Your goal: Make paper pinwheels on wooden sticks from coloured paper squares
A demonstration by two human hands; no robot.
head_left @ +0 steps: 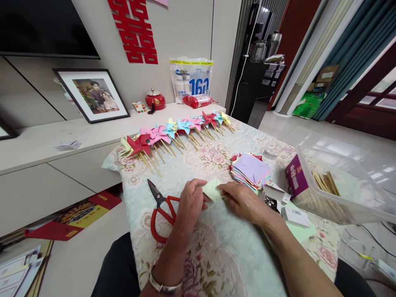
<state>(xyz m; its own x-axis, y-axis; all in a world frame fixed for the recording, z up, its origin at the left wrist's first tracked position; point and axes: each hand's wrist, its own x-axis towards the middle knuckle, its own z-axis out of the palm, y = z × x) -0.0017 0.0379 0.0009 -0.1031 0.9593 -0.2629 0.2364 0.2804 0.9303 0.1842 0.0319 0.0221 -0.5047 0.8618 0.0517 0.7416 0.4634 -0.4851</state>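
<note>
At the centre of the frame, the left hand and the right hand meet over a pale green paper square, each closed in a pinch on one edge of it, just above the floral tablecloth. Red-handled scissors lie just left of the left hand, blades shut. Right of the hands and slightly above sits a stack of coloured paper squares, seemingly cut and not yet folded. Along the upper middle of the frame, a row of finished paper pinwheels on wooden sticks lies across the table's far edge. At the right, a clear plastic bin holds more wooden sticks. Judging by this, many pinwheels are done, while the stack and spare sticks suggest plenty remain.
</note>
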